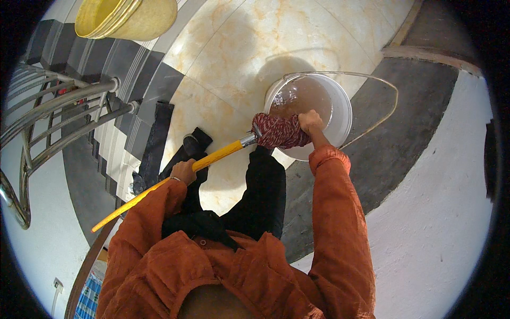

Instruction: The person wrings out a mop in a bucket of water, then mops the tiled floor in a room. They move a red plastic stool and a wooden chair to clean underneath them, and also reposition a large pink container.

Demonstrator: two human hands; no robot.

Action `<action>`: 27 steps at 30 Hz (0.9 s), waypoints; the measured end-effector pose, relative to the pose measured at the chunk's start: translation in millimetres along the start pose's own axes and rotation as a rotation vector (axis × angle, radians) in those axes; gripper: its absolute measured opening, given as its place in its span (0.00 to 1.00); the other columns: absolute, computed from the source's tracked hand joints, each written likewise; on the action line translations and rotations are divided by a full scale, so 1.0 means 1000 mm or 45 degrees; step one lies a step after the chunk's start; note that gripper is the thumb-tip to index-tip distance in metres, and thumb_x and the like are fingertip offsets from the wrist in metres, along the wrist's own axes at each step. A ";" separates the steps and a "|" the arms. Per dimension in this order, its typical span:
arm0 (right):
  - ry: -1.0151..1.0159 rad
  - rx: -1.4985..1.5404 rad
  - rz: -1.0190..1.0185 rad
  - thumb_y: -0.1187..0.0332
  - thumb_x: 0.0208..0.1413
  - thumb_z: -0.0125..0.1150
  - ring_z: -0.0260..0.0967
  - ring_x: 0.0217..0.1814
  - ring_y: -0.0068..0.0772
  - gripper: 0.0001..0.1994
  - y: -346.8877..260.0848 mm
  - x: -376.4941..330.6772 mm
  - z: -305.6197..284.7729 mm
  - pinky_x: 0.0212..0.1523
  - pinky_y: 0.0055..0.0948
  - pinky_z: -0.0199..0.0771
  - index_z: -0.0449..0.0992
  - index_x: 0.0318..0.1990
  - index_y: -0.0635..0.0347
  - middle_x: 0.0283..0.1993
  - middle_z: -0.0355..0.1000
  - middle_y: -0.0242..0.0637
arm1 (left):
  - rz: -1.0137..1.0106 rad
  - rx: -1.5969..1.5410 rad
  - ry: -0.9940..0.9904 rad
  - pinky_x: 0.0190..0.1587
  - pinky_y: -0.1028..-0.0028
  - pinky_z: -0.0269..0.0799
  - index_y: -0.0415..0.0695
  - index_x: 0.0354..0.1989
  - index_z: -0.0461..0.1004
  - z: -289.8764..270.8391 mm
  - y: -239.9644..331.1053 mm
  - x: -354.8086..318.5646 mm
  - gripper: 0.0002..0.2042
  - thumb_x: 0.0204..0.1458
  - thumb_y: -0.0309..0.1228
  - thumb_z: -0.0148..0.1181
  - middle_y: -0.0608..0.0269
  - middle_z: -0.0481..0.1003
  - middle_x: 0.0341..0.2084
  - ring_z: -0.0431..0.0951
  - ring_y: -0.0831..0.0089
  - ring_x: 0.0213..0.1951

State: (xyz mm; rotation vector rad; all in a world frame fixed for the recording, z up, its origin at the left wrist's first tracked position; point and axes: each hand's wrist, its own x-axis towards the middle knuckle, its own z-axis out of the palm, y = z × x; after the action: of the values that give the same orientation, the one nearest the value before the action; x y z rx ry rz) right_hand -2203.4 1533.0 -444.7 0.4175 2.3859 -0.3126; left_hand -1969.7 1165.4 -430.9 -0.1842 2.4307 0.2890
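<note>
A mop with a yellow handle [220, 154] lies slantwise across my body. Its red and white string head [279, 131] is bunched up over the near left rim of a white bucket [340, 114]. Murky brownish water [303, 98] stands in the bucket. My left hand [184, 171] is wrapped round the handle partway along. At the other end, my right hand [312, 122] is closed on the far end of the mop head's strings, above the water. The bucket's wire handle [396, 98] hangs out to the right.
A yellow bucket [143, 18] stands at the upper left. Metal railings [69, 114] run along the left, by grey and white steps. A dark strip of cloth or mat [159, 138] lies left of my feet. A white wall [430, 212] rises on the right.
</note>
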 end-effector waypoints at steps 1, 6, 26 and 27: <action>-0.033 -0.003 0.099 0.59 0.43 0.46 0.62 0.52 0.49 0.22 0.000 0.005 0.004 0.52 0.38 0.62 0.70 0.44 0.63 0.48 0.66 0.51 | 0.005 -0.005 0.010 0.34 0.60 0.70 0.48 0.34 0.71 0.001 0.000 0.001 0.10 0.40 0.29 0.53 0.51 0.73 0.22 0.74 0.54 0.28; -0.067 0.059 0.107 0.59 0.42 0.45 0.62 0.52 0.49 0.22 0.012 0.021 0.016 0.52 0.38 0.61 0.70 0.44 0.63 0.49 0.65 0.50 | 0.032 -0.006 0.042 0.33 0.59 0.70 0.47 0.33 0.71 0.006 0.001 0.005 0.09 0.39 0.28 0.54 0.50 0.73 0.21 0.74 0.53 0.27; 0.066 0.223 0.043 0.59 0.42 0.47 0.62 0.50 0.51 0.22 0.036 0.001 0.002 0.50 0.38 0.62 0.71 0.41 0.67 0.45 0.66 0.53 | 0.057 0.007 0.057 0.33 0.59 0.69 0.46 0.32 0.70 -0.008 0.011 -0.015 0.09 0.39 0.28 0.54 0.49 0.73 0.21 0.74 0.53 0.27; 0.106 0.243 0.071 0.59 0.42 0.47 0.64 0.48 0.51 0.21 0.050 -0.004 0.005 0.48 0.38 0.63 0.72 0.40 0.66 0.43 0.67 0.53 | 0.053 -0.012 0.035 0.33 0.59 0.69 0.46 0.32 0.71 -0.009 0.020 -0.022 0.09 0.39 0.28 0.54 0.49 0.73 0.22 0.74 0.53 0.27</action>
State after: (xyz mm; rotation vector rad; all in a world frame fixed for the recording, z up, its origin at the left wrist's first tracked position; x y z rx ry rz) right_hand -2178.6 1576.2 -451.1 0.5950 2.4292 -0.5091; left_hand -1962.4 1183.4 -407.4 -0.1432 2.4630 0.3184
